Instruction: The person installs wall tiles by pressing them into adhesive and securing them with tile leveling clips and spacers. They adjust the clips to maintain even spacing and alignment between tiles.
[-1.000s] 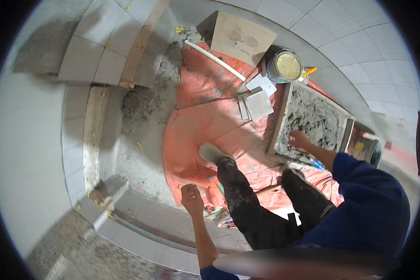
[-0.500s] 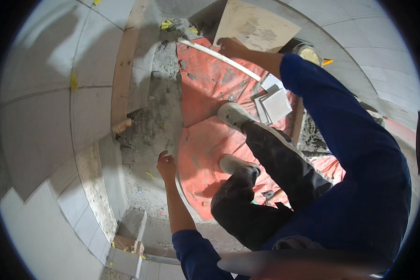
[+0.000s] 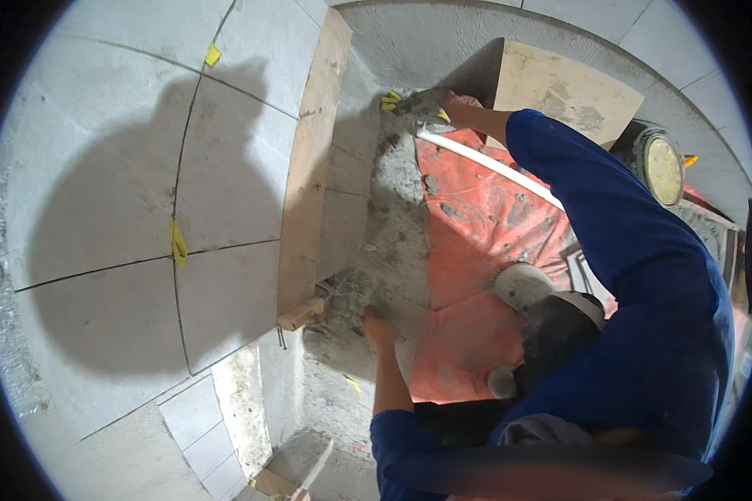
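My left hand (image 3: 378, 328) is low over the grey cement strip (image 3: 397, 209), beside the red sheet (image 3: 485, 200). Motion blurs its fingers, so I cannot tell whether it holds anything. Stretched to the far end of the strip, my right hand (image 3: 461, 108) is close to a pile of yellow wedges (image 3: 390, 102). Its fingers are in shadow and partly hidden, and their grip does not show. Just nearer than that hand, a long white strip (image 3: 493, 169) lies slantwise on the red sheet.
On the left, a wall of large grey tiles (image 3: 100, 200) has yellow wedges in its joints and a wooden plank (image 3: 305, 184) along its edge. A beige board (image 3: 568, 92) leans at the back. Right of it stands a bucket (image 3: 663, 171). My shoe (image 3: 522, 284) rests on the sheet.
My view has swung left, so the scene sits farther right. My right hand has gone from the beige board's corner to near the yellow wedges. My left hand is lower, near the plank's end.
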`<state>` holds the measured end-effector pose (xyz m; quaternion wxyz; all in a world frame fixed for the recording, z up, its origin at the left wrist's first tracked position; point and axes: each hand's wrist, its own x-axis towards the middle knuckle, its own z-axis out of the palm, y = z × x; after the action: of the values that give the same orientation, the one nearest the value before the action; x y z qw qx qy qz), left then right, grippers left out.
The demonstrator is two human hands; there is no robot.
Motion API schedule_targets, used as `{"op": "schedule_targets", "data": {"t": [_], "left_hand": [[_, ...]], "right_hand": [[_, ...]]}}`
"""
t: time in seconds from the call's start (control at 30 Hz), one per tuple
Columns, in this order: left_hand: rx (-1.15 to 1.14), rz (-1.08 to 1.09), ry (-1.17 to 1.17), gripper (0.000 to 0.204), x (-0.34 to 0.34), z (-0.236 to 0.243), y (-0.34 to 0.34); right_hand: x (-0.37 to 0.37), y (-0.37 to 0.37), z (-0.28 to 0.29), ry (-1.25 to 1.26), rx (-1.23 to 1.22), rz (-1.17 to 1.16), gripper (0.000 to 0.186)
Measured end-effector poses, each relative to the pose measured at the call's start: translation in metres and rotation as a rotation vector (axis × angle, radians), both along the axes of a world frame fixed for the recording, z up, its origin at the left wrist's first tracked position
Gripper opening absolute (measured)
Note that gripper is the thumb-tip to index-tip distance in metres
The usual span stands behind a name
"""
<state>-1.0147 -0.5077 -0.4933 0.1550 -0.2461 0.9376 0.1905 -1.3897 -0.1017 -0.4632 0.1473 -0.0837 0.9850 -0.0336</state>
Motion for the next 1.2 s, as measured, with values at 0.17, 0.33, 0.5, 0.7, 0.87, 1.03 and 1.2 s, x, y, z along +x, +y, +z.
{"op": "schedule_targets", "data": {"t": [0.17,0.33,0.5,0.7,0.87,1.03,1.2], "left_hand": [[-0.025,0.014,-0.044,0.028,-0.003,0.006,0.002],[-0.131,0.171,0.24,0.039,-0.003,0.0,0.0],[-0.091,0.146,0.225,0.05,-0.008,-0.004,0.002],[-0.066,0.144,0.157,0.03,-0.01,-0.007,-0.006],[-0.071,0.164,0.156,0.025,-0.005,-0.016,-0.016],[-0.008,0.164,0.292,0.03,0.009,-0.015,-0.022],[0.048,0.269,0.403,0.038,0.034,-0.002,-0.019]], "right_hand": [[0.0,0.002,-0.008,0.054,-0.08,0.005,0.031],[-0.001,0.008,-0.02,0.105,-0.12,0.108,0.015],[0.003,0.006,-0.017,0.113,-0.169,0.053,0.021],[-0.001,0.012,0.005,0.181,-0.485,-0.079,0.032],[-0.048,-0.019,-0.007,0.122,-0.39,0.014,0.041],[-0.087,-0.07,-0.035,0.232,-0.45,0.034,0.041],[-0.093,-0.093,-0.067,0.436,-0.246,0.169,0.035]]}}
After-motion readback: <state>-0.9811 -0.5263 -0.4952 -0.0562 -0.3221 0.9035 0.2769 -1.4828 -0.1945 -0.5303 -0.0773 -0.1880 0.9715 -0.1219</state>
